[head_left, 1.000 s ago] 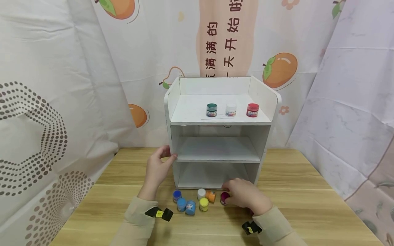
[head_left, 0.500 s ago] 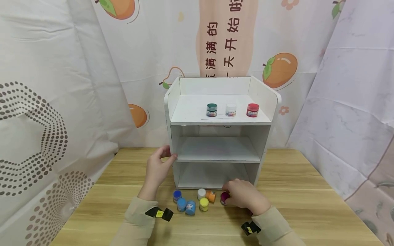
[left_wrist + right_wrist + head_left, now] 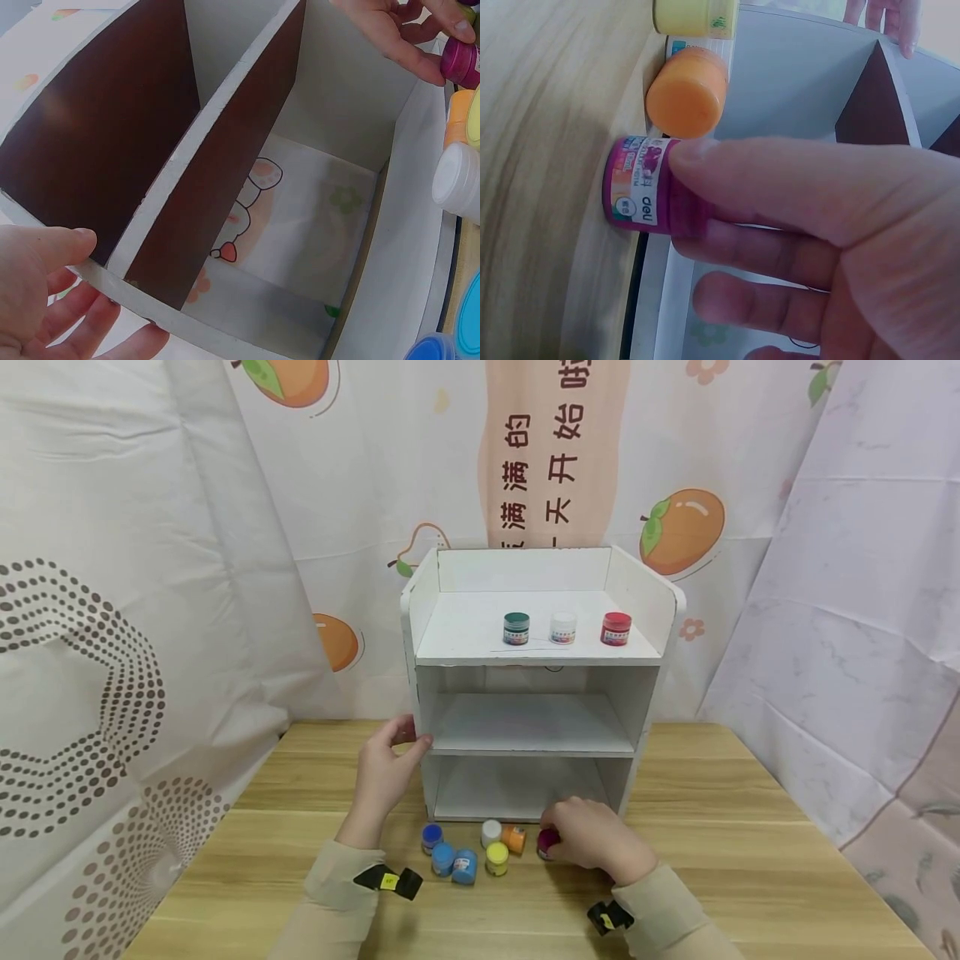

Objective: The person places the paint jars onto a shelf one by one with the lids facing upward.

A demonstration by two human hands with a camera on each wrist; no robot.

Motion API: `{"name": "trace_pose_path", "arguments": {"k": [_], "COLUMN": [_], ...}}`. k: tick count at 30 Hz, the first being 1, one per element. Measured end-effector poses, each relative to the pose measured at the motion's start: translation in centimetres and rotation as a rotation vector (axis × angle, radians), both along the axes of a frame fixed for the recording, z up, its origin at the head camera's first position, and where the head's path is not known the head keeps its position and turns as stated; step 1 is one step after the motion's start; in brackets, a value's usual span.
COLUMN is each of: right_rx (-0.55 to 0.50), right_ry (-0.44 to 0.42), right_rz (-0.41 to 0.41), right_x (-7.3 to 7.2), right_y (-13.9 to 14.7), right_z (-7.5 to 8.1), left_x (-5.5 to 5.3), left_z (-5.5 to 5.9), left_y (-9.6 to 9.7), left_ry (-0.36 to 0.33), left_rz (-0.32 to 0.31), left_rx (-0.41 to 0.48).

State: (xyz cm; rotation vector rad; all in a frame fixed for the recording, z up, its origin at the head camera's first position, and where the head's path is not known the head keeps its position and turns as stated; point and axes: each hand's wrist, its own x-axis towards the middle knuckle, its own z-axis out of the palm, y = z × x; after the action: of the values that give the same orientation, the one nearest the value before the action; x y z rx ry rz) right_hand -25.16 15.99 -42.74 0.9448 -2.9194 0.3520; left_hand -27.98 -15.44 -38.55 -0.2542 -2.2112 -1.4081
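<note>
A small white shelf unit [image 3: 525, 724] stands on the table. My left hand [image 3: 382, 774] grips its left side panel, thumb on the inner side and fingers on the outer side in the left wrist view. By the unit's bottom front edge, my right hand [image 3: 597, 842] pinches a magenta paint jar [image 3: 636, 184] around its lid between thumb and finger. The jar is low at the tabletop, its label facing the right wrist camera. Beside it lies an orange paint jar [image 3: 686, 91], and a yellow jar [image 3: 497, 857] and a white-lidded jar [image 3: 491, 832] are close by.
Blue paint jars stand at the left front: a dark blue jar [image 3: 432, 836] and lighter blue jars [image 3: 464, 866]. The unit's top shelf bears a green jar [image 3: 516, 629], a white jar [image 3: 562, 628] and a red jar [image 3: 616, 629]. A printed curtain [image 3: 360, 485] hangs behind.
My right hand has lowered very slightly over the magenta jar. My left hand and the other jars have stayed where they were.
</note>
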Motion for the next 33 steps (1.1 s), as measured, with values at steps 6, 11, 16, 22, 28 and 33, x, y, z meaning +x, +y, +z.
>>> {"name": "trace_pose_path", "arguments": {"k": [6, 11, 16, 22, 28, 33], "right_rx": [-0.002, -0.019, -0.042, -0.076, -0.089, -0.114], "right_ry": [-0.003, 0.011, 0.054, 0.097, 0.185, 0.237], "right_rz": [-0.008, -0.012, -0.007, -0.005, -0.010, -0.002], "right_x": [-0.1, -0.1, -0.1, 0.0, 0.1, 0.3], "right_y": [0.0, 0.1, 0.4, 0.7, 1.1, 1.3], "right_z": [0.1, 0.5, 1.1, 1.9, 2.3, 2.7], "left_x": [0.0, 0.0, 0.0, 0.0, 0.0, 0.0], "left_z": [0.0, 0.0, 0.0, -0.1, -0.1, -0.1], "left_y": [0.0, 0.0, 0.0, 0.0, 0.0, 0.0], "left_ry": [-0.001, -0.006, -0.010, -0.014, -0.015, -0.016], "left_rz": [0.000, -0.002, -0.005, -0.009, -0.009, -0.010], "left_rx": [0.001, 0.004, 0.006, 0.011, 0.016, 0.019]}}
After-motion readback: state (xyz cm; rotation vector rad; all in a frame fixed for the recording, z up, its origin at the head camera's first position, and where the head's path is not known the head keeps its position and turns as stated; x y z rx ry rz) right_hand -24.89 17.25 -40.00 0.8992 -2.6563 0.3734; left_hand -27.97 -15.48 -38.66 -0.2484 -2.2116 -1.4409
